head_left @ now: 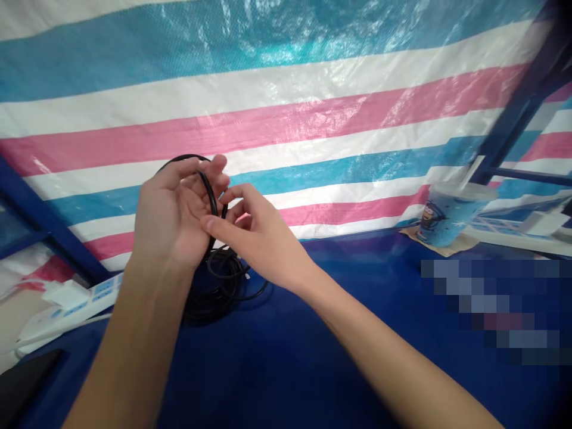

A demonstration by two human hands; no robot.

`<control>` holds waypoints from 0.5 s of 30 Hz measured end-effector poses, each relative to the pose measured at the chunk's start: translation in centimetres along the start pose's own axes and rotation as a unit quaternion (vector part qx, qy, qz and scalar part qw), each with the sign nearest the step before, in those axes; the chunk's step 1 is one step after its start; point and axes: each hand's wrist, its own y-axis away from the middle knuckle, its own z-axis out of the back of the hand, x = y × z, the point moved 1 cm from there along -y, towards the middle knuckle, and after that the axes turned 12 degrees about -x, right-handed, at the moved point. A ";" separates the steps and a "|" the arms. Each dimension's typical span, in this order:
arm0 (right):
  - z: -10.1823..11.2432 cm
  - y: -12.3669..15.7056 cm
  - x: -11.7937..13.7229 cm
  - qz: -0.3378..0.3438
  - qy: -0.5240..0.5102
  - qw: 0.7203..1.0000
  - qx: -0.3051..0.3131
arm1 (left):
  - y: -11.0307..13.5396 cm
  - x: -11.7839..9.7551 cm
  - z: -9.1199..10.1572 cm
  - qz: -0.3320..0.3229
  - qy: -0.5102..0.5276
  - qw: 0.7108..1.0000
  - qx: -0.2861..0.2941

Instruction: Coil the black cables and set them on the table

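A black cable [212, 307] lies in loose coils on the blue table, and part of it rises in a loop to my hands. My left hand [172, 211] is turned palm up, with its fingers curled about this raised loop. Against the left palm, my right hand [268, 241] pinches at the cable with its thumb and bent fingers. Some of the right fingertips are hidden behind the cable and the left fingers. The cable's ends cannot be made out.
Plugs sit in a white power strip [100, 295] at left, and a dark flat object [29, 381] lies nearer. At right stand a blue cup [449, 217] with a straw and another power strip [503, 235]. Behind hangs a striped sheet [313, 119] between blue metal posts. A pixelated patch covers the right side.
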 end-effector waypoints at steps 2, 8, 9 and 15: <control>0.6 0.1 0.5 0.053 0.031 0.998 -0.004 | 0.3 0.0 -0.3 -0.004 0.100 0.995 0.022; 4.2 -0.7 2.9 0.104 -0.002 0.991 -0.078 | -0.2 1.3 -1.0 -0.060 0.223 0.963 0.138; 5.0 -1.0 3.3 0.129 0.008 0.986 -0.105 | -0.3 1.5 -1.1 -0.050 0.212 0.964 0.150; 8.7 -2.6 3.9 0.197 0.044 0.973 -0.115 | -0.6 2.9 -1.3 -0.014 0.147 0.967 0.210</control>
